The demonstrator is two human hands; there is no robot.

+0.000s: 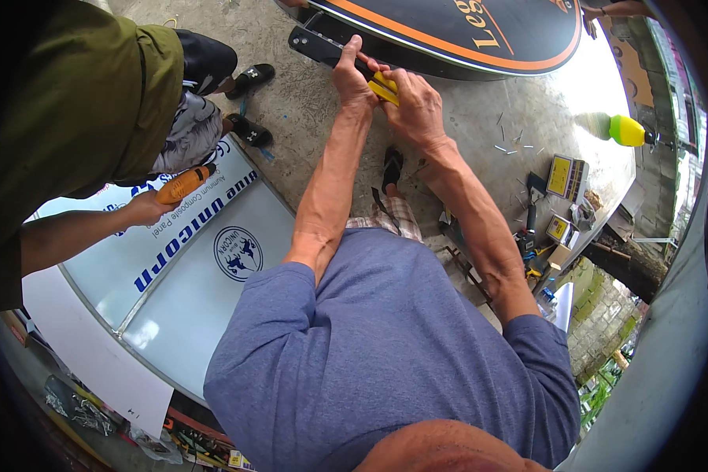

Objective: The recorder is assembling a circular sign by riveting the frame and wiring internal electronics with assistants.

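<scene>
My left hand (pixel 352 79) is closed around a flat black bar (pixel 318 47) with small holes, thumb on top. It lies at the near left edge of a large oval sign panel (pixel 519 67), black with an orange and white border. Close beside it, my right hand (pixel 415 106) grips a yellow and black hand tool (pixel 384 88); the fingers cover most of it, so its kind is unclear. The two hands nearly touch, with both arms stretched forward.
At left a co-worker holds an orange drill (pixel 186 184) over white panels (pixel 189 315). Another person's hand (pixel 598 14) is at the top right. On the right surface are loose fasteners (pixel 511 149), a yellow-purple box (pixel 566 177), a dark power tool (pixel 530 212) and a yellow-green bottle (pixel 626 131).
</scene>
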